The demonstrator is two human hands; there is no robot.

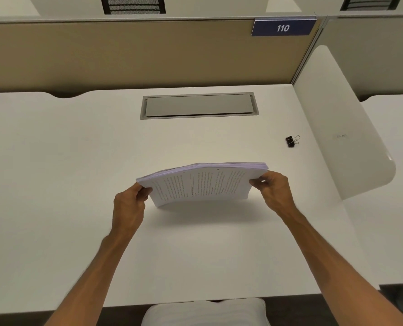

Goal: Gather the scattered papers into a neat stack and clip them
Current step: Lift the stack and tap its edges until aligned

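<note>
Binder clip lies on desk, right behind the paper stack.

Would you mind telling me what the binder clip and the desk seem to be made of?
The binder clip looks like metal: a matte black body with thin, shiny wire handles. The desk appears to be a smooth white laminate or coated board with a soft sheen and no visible grain; its core cannot be told.

White desk, binder clip on it
</note>
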